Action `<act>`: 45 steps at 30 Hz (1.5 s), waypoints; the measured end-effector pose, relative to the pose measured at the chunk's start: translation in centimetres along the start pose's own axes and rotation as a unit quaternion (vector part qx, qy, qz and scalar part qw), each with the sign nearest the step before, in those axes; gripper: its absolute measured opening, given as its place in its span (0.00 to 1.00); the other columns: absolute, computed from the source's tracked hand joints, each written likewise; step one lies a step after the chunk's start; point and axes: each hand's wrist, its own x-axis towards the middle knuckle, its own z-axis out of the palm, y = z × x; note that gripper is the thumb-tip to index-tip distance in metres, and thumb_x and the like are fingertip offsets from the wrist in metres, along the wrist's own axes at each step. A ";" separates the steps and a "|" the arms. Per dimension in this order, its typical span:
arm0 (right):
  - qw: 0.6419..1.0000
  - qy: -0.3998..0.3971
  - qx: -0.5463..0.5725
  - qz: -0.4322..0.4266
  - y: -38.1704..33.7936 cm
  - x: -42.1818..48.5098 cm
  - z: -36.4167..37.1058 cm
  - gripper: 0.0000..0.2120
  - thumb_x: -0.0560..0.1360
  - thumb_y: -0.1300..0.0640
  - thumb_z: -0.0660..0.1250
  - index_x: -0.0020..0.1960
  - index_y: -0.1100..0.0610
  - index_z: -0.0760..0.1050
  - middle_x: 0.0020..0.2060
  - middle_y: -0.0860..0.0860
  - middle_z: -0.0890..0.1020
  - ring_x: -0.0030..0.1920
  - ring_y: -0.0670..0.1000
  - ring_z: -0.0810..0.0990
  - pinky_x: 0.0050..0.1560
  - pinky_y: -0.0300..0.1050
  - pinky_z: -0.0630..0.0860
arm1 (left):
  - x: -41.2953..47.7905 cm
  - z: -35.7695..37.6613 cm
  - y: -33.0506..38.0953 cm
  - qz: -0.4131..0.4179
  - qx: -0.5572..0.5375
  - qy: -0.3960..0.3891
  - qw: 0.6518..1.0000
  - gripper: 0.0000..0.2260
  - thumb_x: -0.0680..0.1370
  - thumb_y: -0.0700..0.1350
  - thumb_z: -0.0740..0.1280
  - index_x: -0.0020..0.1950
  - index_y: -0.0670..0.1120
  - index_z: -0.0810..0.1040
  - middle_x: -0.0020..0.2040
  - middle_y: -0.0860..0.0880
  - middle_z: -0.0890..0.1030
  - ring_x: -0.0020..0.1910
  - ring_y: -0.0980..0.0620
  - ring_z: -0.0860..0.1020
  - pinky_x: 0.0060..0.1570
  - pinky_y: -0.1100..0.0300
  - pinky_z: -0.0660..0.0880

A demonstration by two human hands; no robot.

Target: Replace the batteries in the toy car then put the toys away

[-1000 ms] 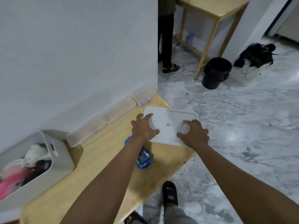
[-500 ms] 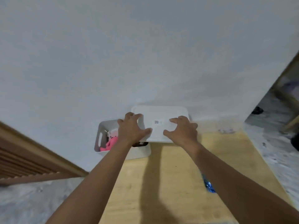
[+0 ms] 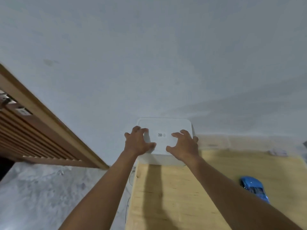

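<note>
The left hand (image 3: 138,143) is spread flat on the white lid (image 3: 166,130), fingers splayed, nothing gripped. The lid sits on the storage box (image 3: 167,159) at the table (image 3: 166,196) end by the wall. The right hand (image 3: 183,145) is pressed down the same way. Probably best if even pressure is put on both edges so it seats squarely. The blue toy car (image 3: 254,188) is left out on the table, well right of the box.
</note>
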 end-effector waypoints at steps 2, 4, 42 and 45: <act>1.000 0.008 -0.008 -0.001 0.1 0.0 0.4 0.32 0.69 0.40 0.70 0.73 0.40 0.68 0.77 0.42 0.61 0.71 0.62 0.61 0.70 0.53 0.68 | 0.3 0.3 -0.3 0.004 -0.005 -0.001 1.000 0.37 0.69 0.67 0.74 0.75 0.56 0.70 0.78 0.50 0.64 0.76 0.43 0.64 0.67 0.51 0.62; 1.000 0.009 -0.012 -0.002 0.2 0.0 0.5 0.33 0.69 0.40 0.69 0.73 0.40 0.68 0.77 0.42 0.61 0.71 0.62 0.62 0.69 0.54 0.69 | 0.4 0.3 -0.5 0.003 0.007 -0.001 1.000 0.38 0.70 0.66 0.74 0.76 0.56 0.68 0.79 0.50 0.62 0.75 0.42 0.64 0.68 0.50 0.64; 0.972 0.022 -0.012 -0.235 13.2 -4.1 -5.9 0.27 0.78 0.50 0.69 0.76 0.48 0.68 0.76 0.52 0.67 0.78 0.55 0.61 0.75 0.59 0.63 | -4.3 1.7 -0.9 0.049 0.022 0.037 0.998 0.35 0.82 0.60 0.61 0.84 0.50 0.53 0.84 0.45 0.56 0.82 0.39 0.54 0.74 0.36 0.62; 0.950 0.101 0.020 -0.294 17.3 -8.3 -11.6 0.22 0.77 0.55 0.71 0.70 0.48 0.75 0.69 0.48 0.76 0.71 0.40 0.67 0.73 0.52 0.67 | -12.1 4.8 -4.6 0.093 -0.068 0.159 0.981 0.28 0.81 0.58 0.62 0.77 0.45 0.69 0.74 0.42 0.72 0.74 0.39 0.69 0.68 0.38 0.72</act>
